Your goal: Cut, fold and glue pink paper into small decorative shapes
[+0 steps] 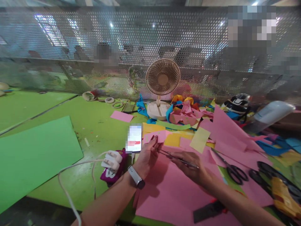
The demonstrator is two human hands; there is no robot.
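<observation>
While the right grip (pixel 191 158) clasps tweezers (pixel 168 154), their tips lie by the left grip (pixel 148 154), its hold unclear.

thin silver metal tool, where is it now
In the head view, the thin silver metal tool is below and right of centre, in the right hand, its tip by the left hand.
</observation>
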